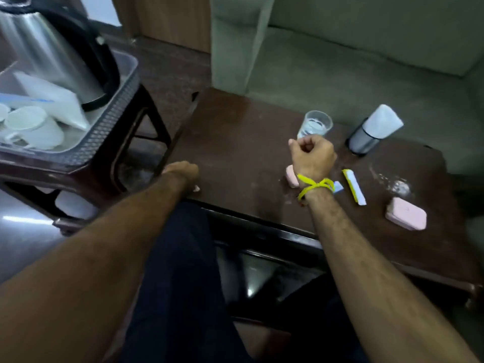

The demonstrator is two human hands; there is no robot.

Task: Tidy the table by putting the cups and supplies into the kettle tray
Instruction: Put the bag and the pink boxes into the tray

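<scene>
The grey kettle tray (125, 82) stands on a dark stool at the left and holds a steel kettle (52, 48), white cups (31, 127) and white packets (55, 100). On the brown table (235, 153) are a clear glass (314, 125), a steel canister with a white top (374, 132), a yellow-white sachet (353, 187), a small blue sachet (338, 186) and two pink bars (406, 217) (291, 176). My right hand (311, 155) is a closed fist just in front of the glass. My left hand (183, 174) curls over the table's left edge, its fingers hidden, with a white scrap (196, 189) showing beneath it.
A green sofa (340, 61) runs behind the table. The dark plastic stool (78, 174) under the tray stands close to the table's left side. White powder (398, 187) is spilled near the right pink bar. My dark-trousered legs are below the table's front edge.
</scene>
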